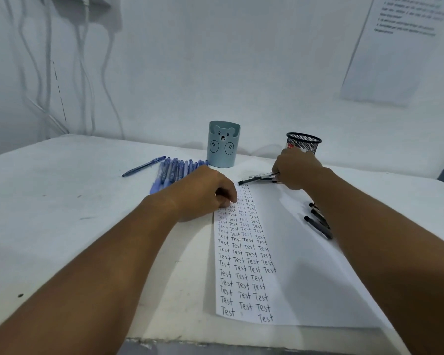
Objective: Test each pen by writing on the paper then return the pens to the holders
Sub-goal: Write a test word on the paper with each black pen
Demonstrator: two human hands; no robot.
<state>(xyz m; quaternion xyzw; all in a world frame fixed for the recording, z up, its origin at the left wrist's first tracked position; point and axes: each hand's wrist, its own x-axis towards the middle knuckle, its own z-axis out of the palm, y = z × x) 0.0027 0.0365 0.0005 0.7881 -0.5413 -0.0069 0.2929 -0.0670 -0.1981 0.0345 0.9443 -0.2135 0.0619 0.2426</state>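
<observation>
Nearest the camera lay the paper (pixel 287 252), a single white sheet flat on the table (pixel 62 201), its left part filled with columns of the handwritten word "Test" and its right part blank; being thin and limp, it would likely slide or buckle under a pen unless pinned, and the left hand (pixel 203 193) rested on its upper left edge with fingers curled under, holding nothing that could be seen. At the sheet's far end the right hand (pixel 296 169) had its fingers closed on a black pen (pixel 256 178), which lay nearly flat and pointed left, its tip just above the paper's top edge. Such a pen looked light, stiff and smooth, so a pinch on the barrel near the writing end should control it best, while a hold by the tail would let it swing. More black pens (pixel 318 221) lay at the paper's right edge, partly hidden by the right forearm. A row of blue pens (pixel 174 172) lay side by side left of the sheet, with one blue pen (pixel 144 166) apart from them further left. Behind stood a pale blue bear-faced holder (pixel 222 144) and a black mesh holder (pixel 304 143), the latter just beyond the right hand; no pens showed above either rim.
</observation>
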